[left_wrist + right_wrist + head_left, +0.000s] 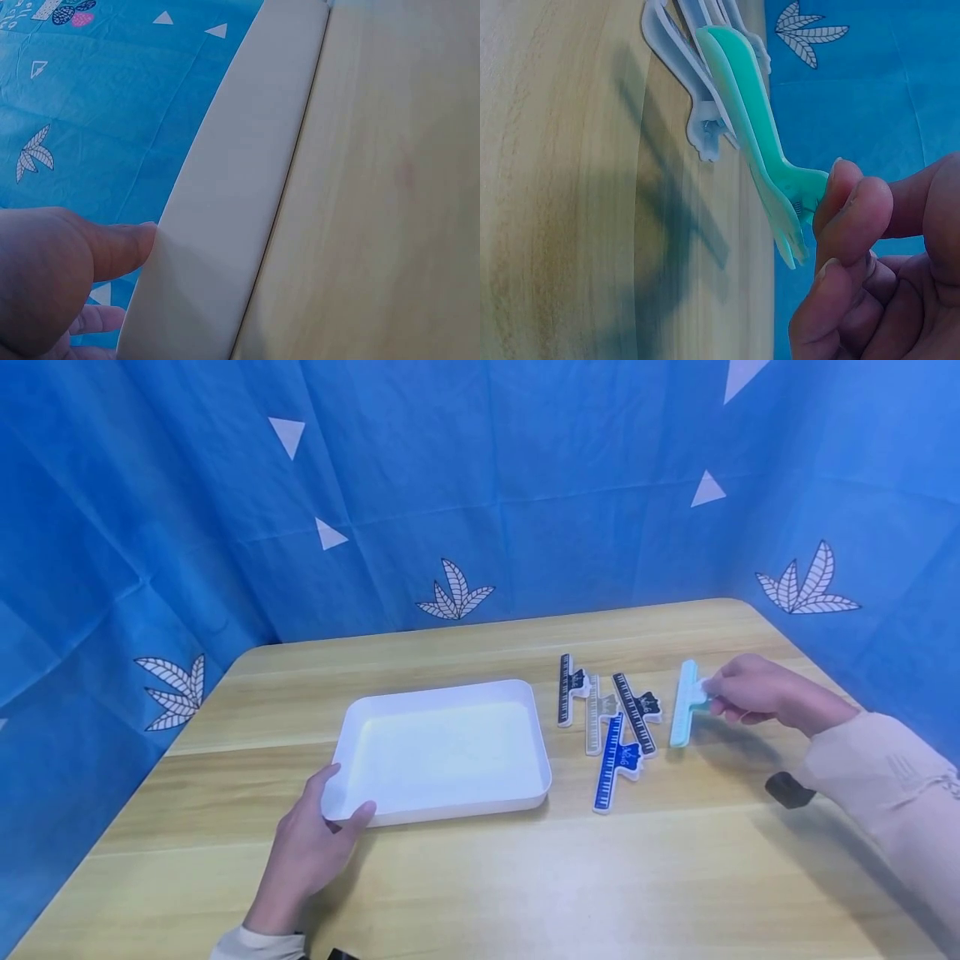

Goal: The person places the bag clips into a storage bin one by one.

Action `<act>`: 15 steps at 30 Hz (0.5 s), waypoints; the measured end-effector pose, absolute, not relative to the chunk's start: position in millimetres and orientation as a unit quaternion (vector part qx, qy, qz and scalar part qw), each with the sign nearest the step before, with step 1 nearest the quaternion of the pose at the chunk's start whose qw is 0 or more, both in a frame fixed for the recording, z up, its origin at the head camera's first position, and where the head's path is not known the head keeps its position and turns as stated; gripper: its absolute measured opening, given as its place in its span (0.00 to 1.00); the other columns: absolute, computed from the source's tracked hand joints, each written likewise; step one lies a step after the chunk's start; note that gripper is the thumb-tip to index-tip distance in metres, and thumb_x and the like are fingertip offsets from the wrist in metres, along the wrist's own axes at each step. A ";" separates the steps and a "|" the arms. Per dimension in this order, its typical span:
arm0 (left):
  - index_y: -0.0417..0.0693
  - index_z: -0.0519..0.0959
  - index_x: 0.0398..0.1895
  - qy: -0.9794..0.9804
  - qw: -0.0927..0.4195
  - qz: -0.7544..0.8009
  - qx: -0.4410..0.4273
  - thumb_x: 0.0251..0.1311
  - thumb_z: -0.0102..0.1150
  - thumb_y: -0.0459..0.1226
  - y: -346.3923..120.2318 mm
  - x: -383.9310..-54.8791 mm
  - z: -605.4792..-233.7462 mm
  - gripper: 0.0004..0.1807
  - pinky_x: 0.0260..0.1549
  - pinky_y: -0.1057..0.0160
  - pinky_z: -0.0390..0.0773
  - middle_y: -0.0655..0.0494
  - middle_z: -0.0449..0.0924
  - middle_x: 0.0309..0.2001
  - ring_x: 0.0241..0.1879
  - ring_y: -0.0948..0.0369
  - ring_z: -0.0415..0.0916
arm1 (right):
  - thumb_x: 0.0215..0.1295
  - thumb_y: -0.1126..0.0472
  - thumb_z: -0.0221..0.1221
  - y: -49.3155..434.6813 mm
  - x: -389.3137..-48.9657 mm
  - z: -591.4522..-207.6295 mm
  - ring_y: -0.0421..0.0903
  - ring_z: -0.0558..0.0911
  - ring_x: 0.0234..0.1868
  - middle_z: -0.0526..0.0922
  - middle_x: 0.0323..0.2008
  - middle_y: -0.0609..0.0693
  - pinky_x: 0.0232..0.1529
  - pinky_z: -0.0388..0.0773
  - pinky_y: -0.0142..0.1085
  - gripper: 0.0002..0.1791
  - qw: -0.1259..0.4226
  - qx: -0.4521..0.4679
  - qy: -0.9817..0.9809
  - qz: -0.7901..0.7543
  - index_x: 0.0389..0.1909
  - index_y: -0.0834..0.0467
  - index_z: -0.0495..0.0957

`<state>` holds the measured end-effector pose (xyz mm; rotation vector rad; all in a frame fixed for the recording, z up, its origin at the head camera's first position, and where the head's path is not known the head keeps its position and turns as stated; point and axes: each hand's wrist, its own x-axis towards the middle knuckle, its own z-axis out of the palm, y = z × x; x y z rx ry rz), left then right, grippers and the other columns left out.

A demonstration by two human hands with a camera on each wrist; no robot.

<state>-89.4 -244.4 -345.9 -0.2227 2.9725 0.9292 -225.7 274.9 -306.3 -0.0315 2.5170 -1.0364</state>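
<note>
At the right of the frame, the right hand (757, 689) has its grip clamped on the handle of the mint-green clip (682, 706), its shadow falling apart on the table (570, 877). A light, steady pinch should serve best: a hard squeeze could spread the clip, and a low one might snag the black clip (633, 714) beside it. Left of centre, the white tray (450, 752) shows only its bare floor inside. The left hand (311, 843) holds its near-left corner, thumb and finger astride it; how firmly is hard to judge, other fingers being partly hidden.
</note>
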 end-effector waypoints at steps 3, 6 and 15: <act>0.40 0.48 0.75 0.952 0.011 0.298 -0.073 0.64 0.54 0.58 -244.6 -89.3 -346.2 0.47 0.60 0.36 0.61 0.29 0.56 0.69 0.65 0.36 0.58 | 0.74 0.61 0.44 274.8 -226.2 -305.2 0.39 0.71 0.21 0.76 0.22 0.48 0.21 0.69 0.29 0.16 0.206 -0.014 0.906 -0.370 0.38 0.70 0.73; 0.40 0.49 0.75 0.952 0.008 0.297 -0.071 0.64 0.54 0.58 -244.7 -89.4 -346.3 0.47 0.60 0.36 0.61 0.29 0.57 0.68 0.64 0.36 0.59 | 0.74 0.60 0.44 274.0 -226.3 -304.2 0.39 0.71 0.21 0.76 0.22 0.48 0.20 0.69 0.29 0.16 0.205 -0.016 0.907 -0.369 0.39 0.71 0.72; 0.40 0.49 0.75 0.952 0.010 0.298 -0.072 0.64 0.54 0.57 -244.8 -89.3 -345.5 0.47 0.60 0.36 0.61 0.29 0.56 0.69 0.65 0.36 0.58 | 0.74 0.61 0.44 270.7 -225.0 -300.9 0.40 0.72 0.22 0.76 0.24 0.49 0.21 0.69 0.30 0.16 0.201 -0.018 0.907 -0.370 0.41 0.72 0.71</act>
